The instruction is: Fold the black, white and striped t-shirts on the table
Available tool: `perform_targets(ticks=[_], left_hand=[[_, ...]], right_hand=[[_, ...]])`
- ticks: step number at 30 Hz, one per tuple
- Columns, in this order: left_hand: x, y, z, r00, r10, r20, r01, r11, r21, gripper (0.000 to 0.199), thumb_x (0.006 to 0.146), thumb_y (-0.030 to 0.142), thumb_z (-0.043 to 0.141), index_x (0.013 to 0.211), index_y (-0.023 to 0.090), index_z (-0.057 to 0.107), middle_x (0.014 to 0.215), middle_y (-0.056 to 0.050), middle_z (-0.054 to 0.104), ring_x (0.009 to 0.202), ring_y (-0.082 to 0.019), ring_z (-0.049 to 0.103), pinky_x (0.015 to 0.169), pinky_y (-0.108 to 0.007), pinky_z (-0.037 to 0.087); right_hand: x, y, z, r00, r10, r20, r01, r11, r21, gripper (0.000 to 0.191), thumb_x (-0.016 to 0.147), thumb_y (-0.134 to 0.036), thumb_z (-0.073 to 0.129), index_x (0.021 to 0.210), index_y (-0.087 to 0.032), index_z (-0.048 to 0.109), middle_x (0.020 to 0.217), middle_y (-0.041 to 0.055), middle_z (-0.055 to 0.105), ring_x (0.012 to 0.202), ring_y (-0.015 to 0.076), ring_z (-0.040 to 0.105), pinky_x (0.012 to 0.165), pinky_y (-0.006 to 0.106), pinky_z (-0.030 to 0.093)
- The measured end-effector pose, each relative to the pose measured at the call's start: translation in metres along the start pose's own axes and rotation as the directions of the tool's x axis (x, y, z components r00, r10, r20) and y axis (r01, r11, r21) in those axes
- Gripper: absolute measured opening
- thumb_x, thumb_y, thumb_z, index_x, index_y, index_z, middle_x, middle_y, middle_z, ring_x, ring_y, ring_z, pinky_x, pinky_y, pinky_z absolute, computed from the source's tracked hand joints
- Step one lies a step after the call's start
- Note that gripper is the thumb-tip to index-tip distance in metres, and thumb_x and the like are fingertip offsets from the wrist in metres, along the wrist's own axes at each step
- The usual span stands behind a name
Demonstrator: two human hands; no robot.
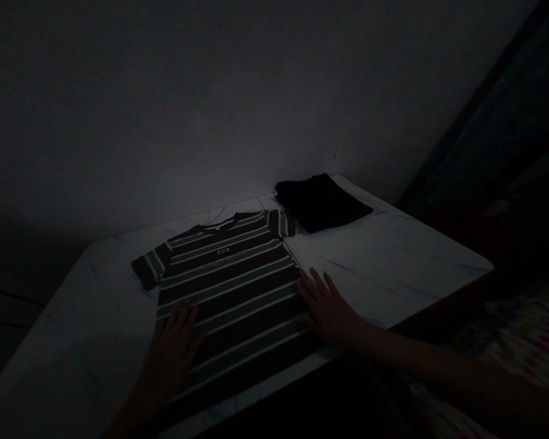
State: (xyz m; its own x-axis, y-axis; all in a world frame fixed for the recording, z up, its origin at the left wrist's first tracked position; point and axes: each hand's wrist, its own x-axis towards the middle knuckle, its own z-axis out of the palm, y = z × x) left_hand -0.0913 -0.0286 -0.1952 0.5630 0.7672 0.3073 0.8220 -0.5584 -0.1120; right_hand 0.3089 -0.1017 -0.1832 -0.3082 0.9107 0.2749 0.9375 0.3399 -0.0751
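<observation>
The striped T-shirt (229, 292) lies flat on a white table (384, 262), left of the middle of the view. It has dark and pale stripes and a small white patch (226, 251) on the chest. Its collar (217, 225) points to 12 o'clock, one sleeve (149, 265) points to 9 o'clock, and the other sleeve (286, 222) points to about 1 o'clock. The bottom of the shirt goes toward 6 o'clock and comes very near the front edge of the table, but it is too dark there to see just where it ends. The left hand (171, 350) is open and lies flat on the shirt at about 7 o'clock from the shirt's middle. The right hand (324, 308) is open too, with its fingers spread, and it rests at the shirt's side at about 4 o'clock. Neither hand is gripping the cloth. A folded black cloth (322, 201) sits at about 1 o'clock from the shirt, just beside the sleeve. The table top goes on past the right hand to a corner at 3 o'clock. Its far edge meets a gray wall (210, 103). Past the front edge, at 4 o'clock, lies a bright patterned cloth (521, 341).
</observation>
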Motion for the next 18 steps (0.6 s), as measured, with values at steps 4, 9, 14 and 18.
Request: perform_targets(ticks=[4, 9, 14, 18], left_hand=[[0.064, 0.017, 0.009, 1.000, -0.014, -0.026, 0.013, 1.000, -0.019, 0.058, 0.102, 0.042, 0.029, 0.149, 0.009, 0.041, 0.154, -0.018, 0.042, 0.143, -0.031, 0.039, 0.113, -0.052, 0.039], [0.076, -0.010, 0.038, 0.992, -0.128, -0.015, 0.128, 0.992, -0.011, 0.060, 0.101, 0.046, 0.030, 0.150, 0.013, 0.039, 0.155, -0.016, 0.041, 0.145, -0.029, 0.038, 0.114, -0.049, 0.038], [0.013, -0.060, 0.038, 0.951, -0.306, -0.046, 0.309, 0.942, 0.128, 0.067, 0.098, 0.055, 0.032, 0.143, 0.007, 0.050, 0.148, -0.020, 0.049, 0.138, -0.036, 0.045, 0.111, -0.054, 0.039], [0.061, -0.059, 0.017, 0.935, -0.354, 0.007, 0.346, 0.917, 0.198, 0.066, 0.094, 0.057, 0.044, 0.131, 0.005, 0.062, 0.141, -0.023, 0.056, 0.134, -0.042, 0.048, 0.115, -0.058, 0.031]], right_hand=[[0.101, -0.040, 0.012, 0.992, -0.105, 0.066, 0.098, 0.990, 0.106, 0.070, 0.101, -0.056, 0.034, 0.154, -0.010, 0.034, 0.161, 0.0181, 0.026, 0.150, 0.0314, 0.022, 0.122, 0.052, 0.021], [0.145, -0.035, 0.044, 0.989, -0.089, 0.120, 0.073, 0.988, 0.134, 0.073, 0.101, -0.061, 0.029, 0.155, -0.012, 0.032, 0.162, 0.0148, 0.025, 0.150, 0.0292, 0.023, 0.121, 0.052, 0.023], [0.093, 0.031, 0.066, 1.000, 0.022, -0.017, -0.022, 0.999, 0.027, 0.079, 0.099, -0.064, 0.025, 0.154, -0.008, 0.034, 0.159, 0.0185, 0.032, 0.148, 0.0287, 0.029, 0.120, 0.049, 0.027], [0.130, 0.029, 0.069, 0.998, 0.040, -0.050, -0.042, 0.999, -0.035, 0.082, 0.097, -0.068, 0.027, 0.151, -0.009, 0.041, 0.154, 0.0219, 0.039, 0.146, 0.0368, 0.031, 0.119, 0.059, 0.019]])
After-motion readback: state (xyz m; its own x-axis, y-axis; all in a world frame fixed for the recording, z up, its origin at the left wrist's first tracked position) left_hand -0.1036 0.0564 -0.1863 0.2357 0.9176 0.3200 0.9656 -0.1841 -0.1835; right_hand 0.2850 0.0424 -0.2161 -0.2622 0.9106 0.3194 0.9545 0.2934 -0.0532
